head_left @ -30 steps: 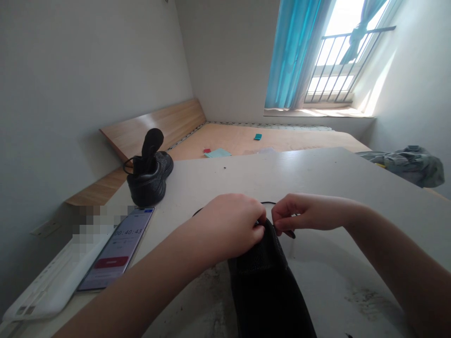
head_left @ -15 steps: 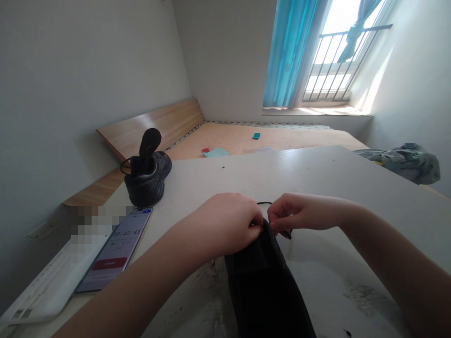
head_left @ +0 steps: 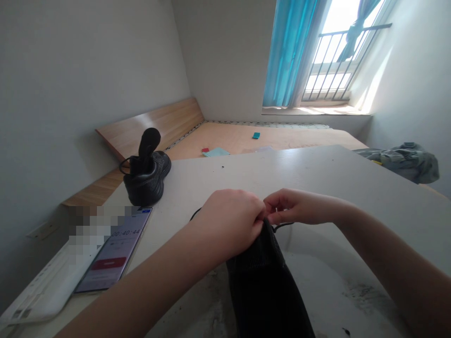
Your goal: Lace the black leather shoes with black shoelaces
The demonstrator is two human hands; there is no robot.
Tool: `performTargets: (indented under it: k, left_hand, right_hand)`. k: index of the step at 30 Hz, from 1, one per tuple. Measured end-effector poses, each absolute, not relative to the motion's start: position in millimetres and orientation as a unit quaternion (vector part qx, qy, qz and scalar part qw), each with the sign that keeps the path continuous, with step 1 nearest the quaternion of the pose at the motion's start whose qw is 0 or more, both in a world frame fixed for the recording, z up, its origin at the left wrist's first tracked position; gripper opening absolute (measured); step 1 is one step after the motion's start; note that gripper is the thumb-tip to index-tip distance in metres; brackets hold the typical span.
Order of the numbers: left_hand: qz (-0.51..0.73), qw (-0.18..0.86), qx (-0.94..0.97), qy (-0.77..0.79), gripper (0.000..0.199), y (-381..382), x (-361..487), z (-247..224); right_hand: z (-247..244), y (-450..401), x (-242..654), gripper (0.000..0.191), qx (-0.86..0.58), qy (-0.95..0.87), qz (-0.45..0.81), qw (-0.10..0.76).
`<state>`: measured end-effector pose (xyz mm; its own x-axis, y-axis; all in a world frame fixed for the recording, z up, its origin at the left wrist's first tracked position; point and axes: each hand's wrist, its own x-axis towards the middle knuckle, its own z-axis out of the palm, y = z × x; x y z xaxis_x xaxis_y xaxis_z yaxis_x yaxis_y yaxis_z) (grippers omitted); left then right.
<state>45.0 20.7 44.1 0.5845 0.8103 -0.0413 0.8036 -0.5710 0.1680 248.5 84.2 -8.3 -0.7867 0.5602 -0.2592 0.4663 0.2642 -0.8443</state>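
A black shoe [head_left: 264, 286] lies in front of me on the table, running from the bottom edge of the view up to my hands. My left hand [head_left: 232, 218] is closed at the shoe's far end, with fingertips hidden behind its own back. My right hand [head_left: 296, 206] meets it there, thumb and fingers pinched together at the black shoelace. A stretch of shoelace [head_left: 283, 225] sticks out below my right fingers, and another bit of it curves out left of my left hand. Exactly how the fingertips grip the lace is hidden.
On the left stands a second black shoe [head_left: 146, 180], its tongue upright and lace loose. Nearer lie a phone [head_left: 116, 253] showing a running timer and a white case-like object [head_left: 52, 286]. A bed [head_left: 299, 136] adjoins the white table [head_left: 197, 180]; crumpled clothing [head_left: 405, 162] lies at right.
Both hands have risen slightly and come together at the shoe's far end. The lace loop between them is gone from view; lace now shows left of my left hand.
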Motion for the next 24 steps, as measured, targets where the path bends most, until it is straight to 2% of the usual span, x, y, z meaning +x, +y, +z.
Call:
performTargets:
  k: [3,6,10,13,17,20,24]
  left_hand:
    - [0.052,0.084,0.872,0.480,0.021,20.8,37.2,55.7]
    - [0.150,0.096,0.850,0.495,0.020,19.6,29.4,67.6]
    - [0.264,0.172,0.831,0.459,0.017,11.7,28.5,76.5]
    - [0.266,0.188,0.823,0.465,0.026,4.4,30.3,80.9]
    - [0.246,0.126,0.813,0.513,0.027,-0.5,23.0,85.1]
    - [0.221,0.146,0.820,0.507,0.023,-2.1,11.0,81.8]
    - [0.208,0.183,0.784,0.555,0.022,-4.5,-9.9,63.8]
  right_hand:
    - [-1.4,80.0,247.0,0.036,-0.290,-0.813,0.489,0.130]
    - [5.7,65.6,236.9,0.030,-0.221,-0.807,0.496,0.232]
    - [14.0,42.0,223.4,0.039,-0.179,-0.703,0.585,0.362]
    - [22.4,33.3,224.4,0.037,-0.161,-0.604,0.680,0.383]
    - [28.9,35.3,230.4,0.025,-0.234,-0.571,0.673,0.408]
    - [25.1,36.6,227.4,0.028,-0.285,-0.612,0.614,0.408]
    - [15.8,27.9,214.5,0.033,-0.365,-0.739,0.432,0.366]
